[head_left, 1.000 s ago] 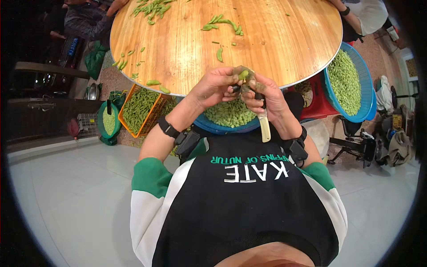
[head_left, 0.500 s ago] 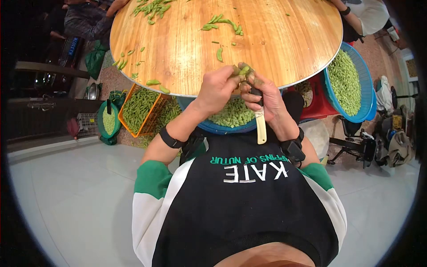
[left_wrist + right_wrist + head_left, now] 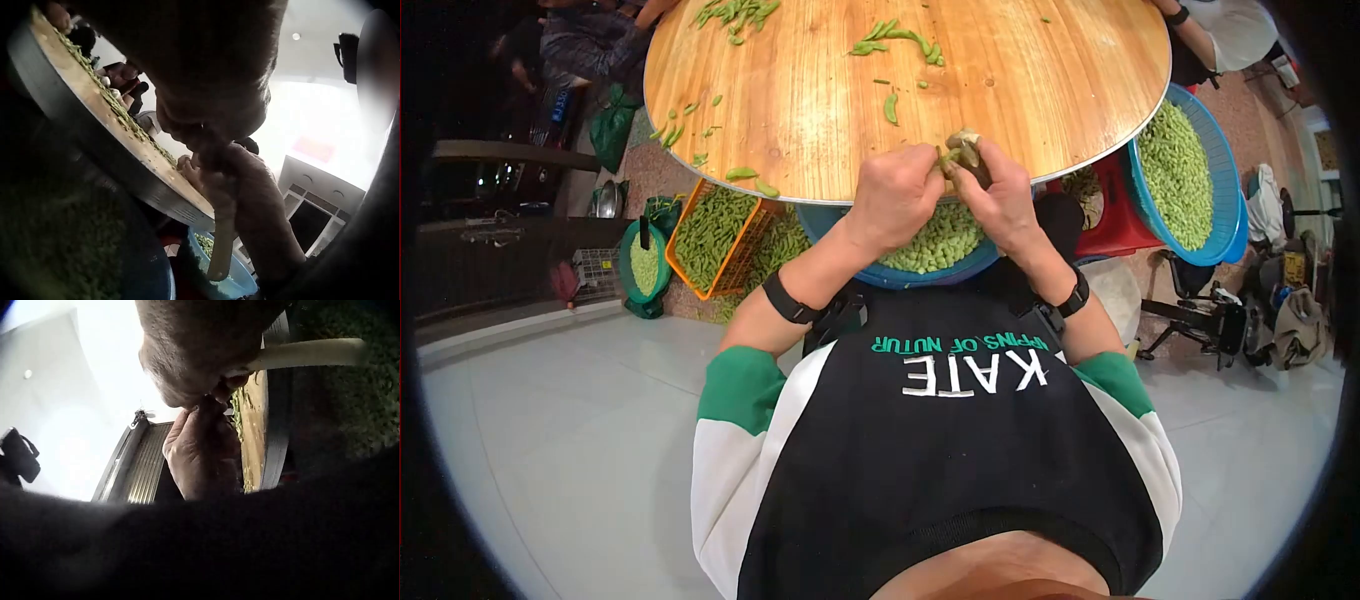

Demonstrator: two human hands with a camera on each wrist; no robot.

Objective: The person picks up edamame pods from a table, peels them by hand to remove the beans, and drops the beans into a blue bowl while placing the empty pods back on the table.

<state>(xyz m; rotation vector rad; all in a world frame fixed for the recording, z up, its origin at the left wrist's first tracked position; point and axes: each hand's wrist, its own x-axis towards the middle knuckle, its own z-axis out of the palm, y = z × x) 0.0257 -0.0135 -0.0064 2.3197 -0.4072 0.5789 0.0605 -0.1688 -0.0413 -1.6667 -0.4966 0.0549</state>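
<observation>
In the head view, the left hand (image 3: 890,198), knuckles up, pinches a small green pod (image 3: 949,158) beside the right hand's fingertips. Curled around a knife, the right hand (image 3: 1003,200) meets it over the near table edge. The knife's pale handle (image 3: 312,354) sticks out of that hand in the right wrist view; the left wrist view also shows the handle (image 3: 222,250). The blade cannot be made out. Beneath the hands is a blue basin of shelled green beans (image 3: 935,243).
The round wooden table (image 3: 820,110) carries loose pods (image 3: 890,108) and a pod pile (image 3: 735,15). An orange crate of pods (image 3: 710,240) and a green basin (image 3: 645,268) stand left. At right are a blue basket of beans (image 3: 1175,170) and a red stool (image 3: 1115,210). Other people sit across the table.
The left hand has turned so its knuckles face up. The right hand has rotated, and the knife's pale handle, seen hanging toward the body before, is hidden in the head view.
</observation>
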